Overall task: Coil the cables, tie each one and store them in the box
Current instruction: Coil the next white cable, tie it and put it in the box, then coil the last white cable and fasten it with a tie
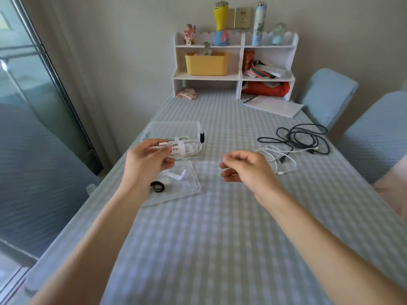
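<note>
Now the left hand (146,160) pinches the tied white coil (185,146) over the clear box (176,126), above its lid (189,188). Right hand (244,167) hovers loosely curled, holding nothing. Loose white cable (284,160) and dark cable (304,137) lie on the worktop (220,238).

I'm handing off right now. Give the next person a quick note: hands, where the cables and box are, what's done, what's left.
Left hand holds the coiled, tied white cable over the clear box.
Right hand is loosely curled and holds nothing.
Done: one white cable coiled and tied, not yet released into the box.
Left: the loose white cable and dark cable on the table's right; spare ties lie on the lid.
</note>
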A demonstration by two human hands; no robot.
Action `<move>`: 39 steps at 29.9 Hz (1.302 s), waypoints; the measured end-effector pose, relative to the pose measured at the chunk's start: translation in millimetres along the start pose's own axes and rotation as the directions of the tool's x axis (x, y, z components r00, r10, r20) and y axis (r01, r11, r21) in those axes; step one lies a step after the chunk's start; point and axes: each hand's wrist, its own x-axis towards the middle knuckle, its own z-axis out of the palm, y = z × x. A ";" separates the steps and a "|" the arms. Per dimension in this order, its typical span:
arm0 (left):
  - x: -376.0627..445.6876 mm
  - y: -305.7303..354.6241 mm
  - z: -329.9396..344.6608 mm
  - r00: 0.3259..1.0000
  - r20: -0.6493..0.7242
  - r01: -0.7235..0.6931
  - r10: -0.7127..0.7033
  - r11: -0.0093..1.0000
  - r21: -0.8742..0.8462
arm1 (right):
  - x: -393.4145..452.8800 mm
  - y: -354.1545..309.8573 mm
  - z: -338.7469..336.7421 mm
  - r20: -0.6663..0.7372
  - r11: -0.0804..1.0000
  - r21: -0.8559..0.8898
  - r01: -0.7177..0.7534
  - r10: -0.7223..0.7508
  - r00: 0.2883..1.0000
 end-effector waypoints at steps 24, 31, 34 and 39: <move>55.2 16.0 24.3 0.878 0.365 -0.468 0.310 0.717 0.517 | 14.5 2.5 -18.1 -0.048 0.980 -0.195 0.044 -0.055 0.997; 21.7 -9.9 67.4 0.779 0.611 -0.509 0.141 0.710 0.486 | 12.4 22.9 -79.5 -0.229 0.947 -0.296 0.123 -0.196 0.953; 16.8 -33.2 100.0 0.758 0.638 -0.551 0.136 0.658 0.514 | 11.4 40.2 -104.5 -0.278 0.919 -0.364 0.154 -0.265 0.923; 3.1 -73.6 144.8 0.690 0.699 -0.667 0.188 0.539 0.514 | 19.6 59.9 -127.7 -0.312 0.849 -0.507 0.152 -0.344 0.886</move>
